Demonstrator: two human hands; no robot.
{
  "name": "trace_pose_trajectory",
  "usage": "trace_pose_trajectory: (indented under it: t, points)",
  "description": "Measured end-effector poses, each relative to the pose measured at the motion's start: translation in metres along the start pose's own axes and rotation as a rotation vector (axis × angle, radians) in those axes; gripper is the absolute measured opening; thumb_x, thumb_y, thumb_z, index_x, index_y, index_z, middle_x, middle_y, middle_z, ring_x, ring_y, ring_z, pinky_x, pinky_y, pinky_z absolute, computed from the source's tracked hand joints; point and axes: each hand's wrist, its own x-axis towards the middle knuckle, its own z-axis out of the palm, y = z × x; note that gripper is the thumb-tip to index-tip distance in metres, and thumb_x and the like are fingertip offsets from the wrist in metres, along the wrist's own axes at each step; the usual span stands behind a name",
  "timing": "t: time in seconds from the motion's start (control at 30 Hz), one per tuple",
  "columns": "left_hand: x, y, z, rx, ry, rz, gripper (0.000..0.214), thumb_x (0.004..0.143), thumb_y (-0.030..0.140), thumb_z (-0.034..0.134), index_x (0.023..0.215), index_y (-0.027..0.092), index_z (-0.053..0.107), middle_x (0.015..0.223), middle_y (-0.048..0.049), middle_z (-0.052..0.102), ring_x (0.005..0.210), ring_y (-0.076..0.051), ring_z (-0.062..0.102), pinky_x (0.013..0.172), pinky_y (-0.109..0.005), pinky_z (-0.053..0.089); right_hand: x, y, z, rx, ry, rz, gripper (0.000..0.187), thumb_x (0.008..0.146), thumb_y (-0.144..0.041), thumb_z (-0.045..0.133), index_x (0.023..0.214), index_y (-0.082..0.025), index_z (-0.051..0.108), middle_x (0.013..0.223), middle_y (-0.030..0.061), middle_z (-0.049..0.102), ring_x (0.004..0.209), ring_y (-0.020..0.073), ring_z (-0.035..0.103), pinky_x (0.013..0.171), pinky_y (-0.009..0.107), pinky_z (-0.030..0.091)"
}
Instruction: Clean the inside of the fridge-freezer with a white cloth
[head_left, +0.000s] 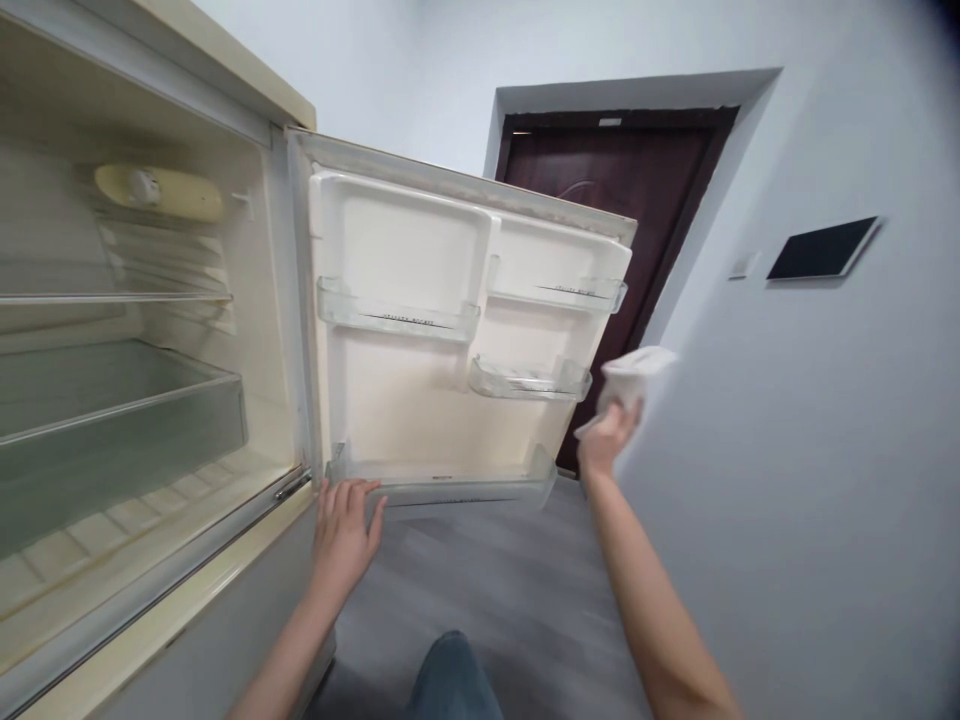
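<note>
Steady the fridge door [420,400] with the flat, empty left hand [343,530] at its lower corner; keep the right hand [606,440] clenched on the white cloth [634,375], wiping each door shelf [397,318] edge to edge.

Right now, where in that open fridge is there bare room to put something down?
The door bins look bare, and so does the long bottom bin beside the left hand. The glass shelf and the drawer below it show nothing on them. Crowding is only by the door edge, where the right hand holds a white cloth.
</note>
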Motion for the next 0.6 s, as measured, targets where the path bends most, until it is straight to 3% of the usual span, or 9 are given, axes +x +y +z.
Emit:
trace_pose_trajectory:
  t: [0.1, 0.2, 0.47, 0.6]
  points:
    - [0.0, 0.0, 0.001, 0.005, 0.002, 0.007, 0.024, 0.085, 0.035, 0.052, 0.103, 0.019, 0.053, 0.096, -0.008, 0.065, 0.097, -0.025, 0.06, 0.109, -0.053, 0.032, -0.03, -0.021, 0.029, 0.024, -0.012, -0.085, 0.057, 0.094, -0.032, 0.018, 0.15, -0.019, 0.015, 0.156, 0.0144, 0.014, 0.145, 0.0254, 0.01, 0.113, 0.057, 0.021]
    - [0.001, 0.0, 0.002, 0.018, 0.005, 0.019, 0.023, 0.085, 0.034, 0.052, 0.103, 0.019, 0.053, 0.096, -0.0082, 0.065, 0.097, -0.025, 0.059, 0.108, -0.053, 0.032, -0.049, -0.041, 0.04, -0.017, -0.003, -0.108, 0.06, 0.093, -0.028, 0.019, 0.152, -0.021, 0.008, 0.158, 0.0097, -0.001, 0.146, 0.0252, -0.006, 0.113, 0.06, 0.016]
    - [0.002, -0.002, 0.001, 0.013, -0.026, 0.013, 0.023, 0.086, 0.035, 0.049, 0.103, 0.019, 0.054, 0.097, -0.0084, 0.065, 0.098, -0.025, 0.06, 0.108, -0.053, 0.032, -0.086, -0.07, 0.064, 0.032, -0.258, -0.3, 0.062, 0.093, -0.028, 0.024, 0.152, -0.027, 0.008, 0.159, 0.0025, 0.003, 0.143, 0.0244, -0.018, 0.114, 0.061, 0.01]
    - [0.002, -0.003, 0.002, 0.002, -0.019, 0.023, 0.023, 0.086, 0.033, 0.051, 0.103, 0.019, 0.054, 0.097, -0.0085, 0.066, 0.097, -0.026, 0.06, 0.108, -0.053, 0.031, -0.095, -0.086, 0.062, 0.119, -0.499, -0.43, 0.058, 0.091, -0.029, 0.028, 0.149, -0.028, 0.027, 0.158, -0.0018, 0.011, 0.144, 0.0234, -0.013, 0.117, 0.054, 0.003]
